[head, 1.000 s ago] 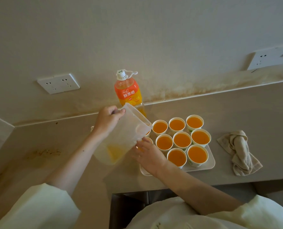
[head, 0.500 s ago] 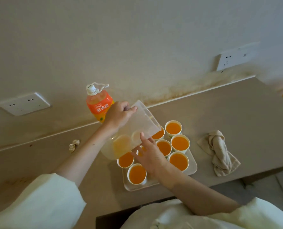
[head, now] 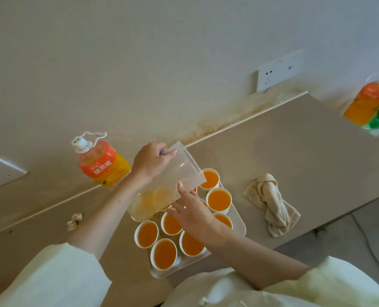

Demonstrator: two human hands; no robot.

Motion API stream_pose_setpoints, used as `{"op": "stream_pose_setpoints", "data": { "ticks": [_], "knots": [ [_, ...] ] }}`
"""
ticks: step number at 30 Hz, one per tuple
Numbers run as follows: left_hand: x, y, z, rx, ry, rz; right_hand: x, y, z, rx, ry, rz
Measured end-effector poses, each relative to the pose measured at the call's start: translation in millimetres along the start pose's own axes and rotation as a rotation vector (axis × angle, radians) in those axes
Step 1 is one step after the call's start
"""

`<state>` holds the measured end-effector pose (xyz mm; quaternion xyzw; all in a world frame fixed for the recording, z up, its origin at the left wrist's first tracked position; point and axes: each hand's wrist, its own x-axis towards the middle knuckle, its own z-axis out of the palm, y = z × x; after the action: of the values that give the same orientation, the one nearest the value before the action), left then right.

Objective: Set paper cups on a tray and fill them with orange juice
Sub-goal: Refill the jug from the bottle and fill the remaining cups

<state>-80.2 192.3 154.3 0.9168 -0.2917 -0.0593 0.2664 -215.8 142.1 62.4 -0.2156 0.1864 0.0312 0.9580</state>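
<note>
Status: the task is judged to be nearing completion.

1. The tray [head: 240, 227] is lying on the surface [head: 295, 156], near its front edge. The paper cups [head: 219, 200] are standing upright on it in close rows, so the setting-out step is reading as done.
2. Seven cups are plainly showing orange juice [head: 163, 253] close to the rim. At least two more cups in the middle of the tray are lying partly behind the jug and the right hand, and their fill level cannot be told.
3. The left hand [head: 153, 163] is gripping the clear jug [head: 173, 180] at its handle, fingers curled round it, and is holding it tilted above the far half of the tray, spout towards the far cups. Only a small amount of juice is showing in the lowered base of the jug. Whether juice is leaving the spout cannot be told.
4. The right hand [head: 193, 213] is hovering over the middle cups with fingers straight and spread, one fingertip touching the jug wall. It is holding nothing.
5. The bottle [head: 102, 165] is standing capped against the wall, partly full, and a cloth [head: 270, 202] is lying just beside the tray.

Left to do, as judged: topping up any hidden cup that is short, then setting the jug down.
</note>
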Motion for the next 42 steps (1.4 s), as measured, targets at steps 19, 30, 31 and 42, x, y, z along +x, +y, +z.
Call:
{"op": "stream_pose_setpoints", "data": {
  "ticks": [19, 30, 31, 42],
  "knots": [
    [8.9, 18.8, 14.8, 0.191, -0.055, 0.005, 7.7, -4.4, -8.9, 0.085, 0.022, 0.041],
    [8.8, 22.5, 14.8, 0.231, -0.055, 0.025, 8.2, -4.9, -7.6, 0.118, 0.029, 0.059],
    [8.9, 22.4, 14.6, 0.231, -0.054, 0.024, 8.3, -4.8, -7.6, 0.125, 0.027, 0.057],
    [6.9, 13.9, 12.6, 0.191, -0.032, 0.024, 6.7, -4.4, -4.5, 0.120, 0.050, 0.026]
  ]
}}
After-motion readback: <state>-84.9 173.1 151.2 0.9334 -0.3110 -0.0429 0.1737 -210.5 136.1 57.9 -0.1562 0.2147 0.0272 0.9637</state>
